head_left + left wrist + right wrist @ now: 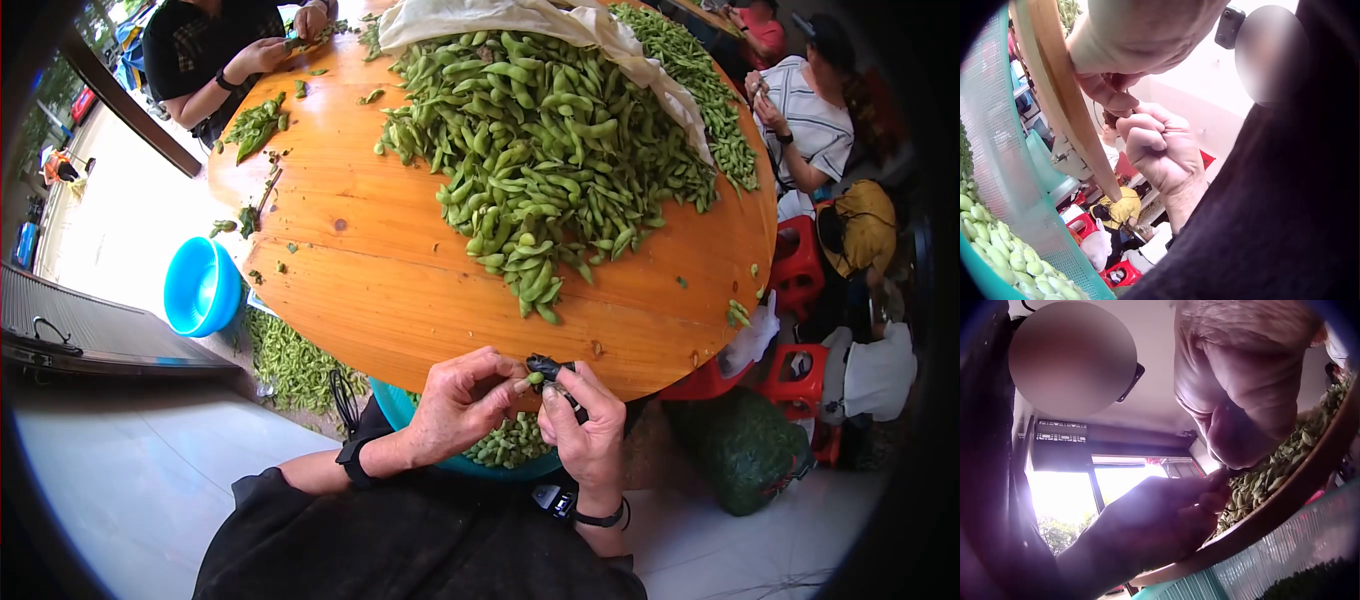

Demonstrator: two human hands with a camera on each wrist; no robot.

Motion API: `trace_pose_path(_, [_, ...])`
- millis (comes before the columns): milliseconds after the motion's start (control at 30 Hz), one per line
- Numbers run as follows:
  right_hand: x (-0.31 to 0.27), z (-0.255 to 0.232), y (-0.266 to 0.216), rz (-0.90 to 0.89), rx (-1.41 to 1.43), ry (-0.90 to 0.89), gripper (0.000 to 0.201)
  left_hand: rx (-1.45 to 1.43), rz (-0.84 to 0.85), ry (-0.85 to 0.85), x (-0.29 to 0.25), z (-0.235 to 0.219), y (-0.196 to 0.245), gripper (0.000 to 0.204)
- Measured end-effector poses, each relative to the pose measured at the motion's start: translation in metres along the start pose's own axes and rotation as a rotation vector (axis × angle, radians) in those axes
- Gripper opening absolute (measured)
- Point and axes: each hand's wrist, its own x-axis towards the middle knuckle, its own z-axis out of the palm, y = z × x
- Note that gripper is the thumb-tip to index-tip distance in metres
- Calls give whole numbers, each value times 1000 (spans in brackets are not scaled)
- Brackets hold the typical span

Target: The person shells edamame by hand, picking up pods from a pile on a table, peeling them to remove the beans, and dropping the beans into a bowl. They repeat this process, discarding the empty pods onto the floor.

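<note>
Close to the table's near edge, my left hand and right hand meet over a small soybean pod. Both pinch it between thumb and fingers, and most of it is hidden by the fingertips. A black covering wraps a finger of the right hand. Below the hands, a teal basket holds shelled green beans. A large heap of soybean pods lies on the round wooden table beyond the hands.
A blue basin stands at the left, near more pods on the floor. A pale cloth borders the heap. Other people sit around the table. Red stools and a dark green sack are at the right.
</note>
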Motion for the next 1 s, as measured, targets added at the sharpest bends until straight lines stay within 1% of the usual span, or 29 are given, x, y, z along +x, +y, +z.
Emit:
trace_pose_path(67, [-1, 0, -1, 9, -2, -7, 14, 35, 28, 7, 1, 0, 0, 6])
trace_pose_path(133, [-2, 0, -2, 55, 68, 7, 14, 154, 114, 18, 2, -1, 0, 4])
trace_pose_path(167, [-2, 0, -1, 56, 67, 7, 14, 153, 113, 18, 1, -1, 0, 4])
trace_pose_path(233, [1, -1, 2, 2, 13, 6, 15, -30, -72, -37, -1, -1, 1, 6])
trace_pose_path(267, [1, -2, 2, 4, 12, 6, 15, -31, -74, -36, -1, -2, 3, 6])
trace_pose_path(333, [2, -3, 2, 15, 87, -19, 16, -317, -259, -144, 2, -5, 7, 11])
trace_pose_path(367, [3, -5, 3, 16, 88, -20, 16, -317, -260, -143, 4, -8, 9, 11])
trace_pose_path(433, [6, -9, 4, 117, 405, -114, 14, -618, -452, -220, 7, -13, 12, 17])
trace_pose_path(467, [7, -10, 3, 118, 406, -115, 14, -617, -453, -218, 8, -14, 12, 17])
trace_pose_path(533, [8, -10, 1, 201, 445, -104, 14, -650, -462, -238, 9, -16, 12, 15])
trace_pose_path(567, [8, -9, -1, 200, 445, -108, 14, -650, -459, -236, 9, -15, 15, 15])
trace_pose_path(633, [7, -4, -3, -61, -190, -14, 15, -326, -342, -239, 8, -11, 20, 19])
trace_pose_path(667, [6, -3, -4, -59, -191, -15, 15, -328, -343, -237, 8, -11, 19, 19])
trace_pose_path(733, [4, -1, -7, -375, -523, 0, 18, 129, -176, -254, 9, -13, 17, 30])
trace_pose_path(767, [3, 2, -8, -393, -544, 42, 18, 253, -89, -276, 10, -13, 20, 28])
trace_pose_path(800, [2, 2, -7, -394, -543, 42, 18, 254, -88, -276, 11, -13, 24, 28])
trace_pose_path(867, [2, 1, -5, -345, -559, 42, 17, 491, 79, -331, 12, -14, 32, 17])
trace_pose_path(900, [1, 1, -5, -348, -559, 42, 17, 492, 80, -331, 12, -14, 31, 17])
trace_pose_path(933, [1, 1, -5, -353, -565, 49, 17, 494, 143, -345, 11, -14, 28, 14])
trace_pose_path(967, [0, 2, -5, -358, -571, 55, 16, 496, 205, -358, 10, -15, 25, 17])
trace_pose_path(1000, [0, 3, -4, -359, -571, 53, 16, 497, 204, -357, 9, -14, 22, 17])
